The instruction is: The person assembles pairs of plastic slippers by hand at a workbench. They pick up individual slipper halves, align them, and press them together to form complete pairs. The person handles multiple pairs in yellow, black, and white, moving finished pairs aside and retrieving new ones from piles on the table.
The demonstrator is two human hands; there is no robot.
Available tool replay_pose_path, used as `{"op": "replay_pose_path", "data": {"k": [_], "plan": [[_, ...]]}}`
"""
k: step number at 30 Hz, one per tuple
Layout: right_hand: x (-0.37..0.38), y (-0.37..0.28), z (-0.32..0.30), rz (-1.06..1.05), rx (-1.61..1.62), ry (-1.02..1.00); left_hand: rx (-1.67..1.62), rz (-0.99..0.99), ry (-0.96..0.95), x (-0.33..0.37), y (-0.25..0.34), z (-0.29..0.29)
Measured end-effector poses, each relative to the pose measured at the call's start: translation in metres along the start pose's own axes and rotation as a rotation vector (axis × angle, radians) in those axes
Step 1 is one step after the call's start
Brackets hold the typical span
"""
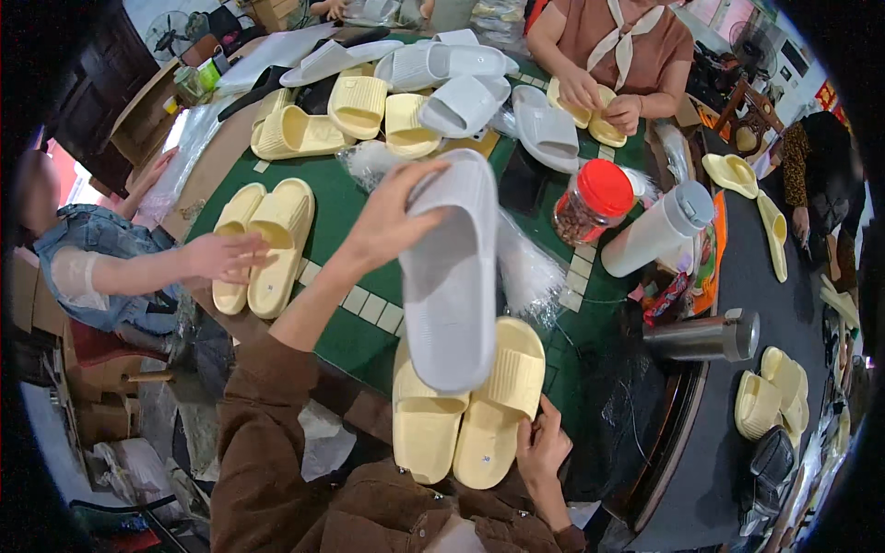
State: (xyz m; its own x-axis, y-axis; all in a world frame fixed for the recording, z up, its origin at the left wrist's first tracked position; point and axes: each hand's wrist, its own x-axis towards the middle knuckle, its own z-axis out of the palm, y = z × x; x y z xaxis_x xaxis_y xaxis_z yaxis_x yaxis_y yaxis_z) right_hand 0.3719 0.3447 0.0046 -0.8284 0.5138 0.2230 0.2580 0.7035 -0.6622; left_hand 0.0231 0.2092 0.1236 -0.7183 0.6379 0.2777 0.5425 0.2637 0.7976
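Note:
My left hand [395, 214] is closed around a light grey slide slipper [452, 295], gripping it by the strap and holding it tilted above the table with the toe end up. Below it, at the table's near edge, lies a pair of pale yellow slippers, the left slipper [426, 433] and the right slipper [502, 405] side by side. The grey slipper hides part of both. At the outer edge of the right yellow slipper, my right hand [546, 452] has its thumb and fingers bent against the side.
Grey and yellow slippers [461, 103] pile up at the green table's far side. A red-lidded jar [595, 201], white bottle [656, 229] and steel tumbler [705, 336] stand right. One co-worker's hand touches yellow slippers [279, 244] at left; another co-worker handles yellow slippers [604, 115] opposite.

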Motion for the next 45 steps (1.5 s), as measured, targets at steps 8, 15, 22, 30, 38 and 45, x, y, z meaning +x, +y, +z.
{"op": "replay_pose_path", "data": {"k": [8, 15, 22, 30, 38, 45], "plan": [[-0.005, 0.005, 0.017, -0.055, -0.158, -0.166, -0.06, 0.46, -0.908, 0.008, 0.056, 0.034], [-0.002, -0.001, 0.014, -0.065, -0.05, -0.172, 0.228, 0.223, -0.243, 0.115, -0.037, 0.11], [-0.001, -0.002, 0.017, 0.011, -0.076, -0.134, 0.616, 0.078, 0.024, 0.183, -0.073, 0.198], [0.0, 0.0, 0.016, -0.01, -0.065, -0.113, 0.481, 0.097, 0.169, 0.18, -0.067, 0.136], [0.004, -0.007, 0.018, -0.038, -0.04, -0.128, 0.207, 0.339, 0.385, 0.058, -0.022, -0.007], [-0.006, 0.0, 0.005, 0.152, 0.664, 0.262, -0.535, 0.077, 0.198, -0.027, 0.053, -0.034]]}}
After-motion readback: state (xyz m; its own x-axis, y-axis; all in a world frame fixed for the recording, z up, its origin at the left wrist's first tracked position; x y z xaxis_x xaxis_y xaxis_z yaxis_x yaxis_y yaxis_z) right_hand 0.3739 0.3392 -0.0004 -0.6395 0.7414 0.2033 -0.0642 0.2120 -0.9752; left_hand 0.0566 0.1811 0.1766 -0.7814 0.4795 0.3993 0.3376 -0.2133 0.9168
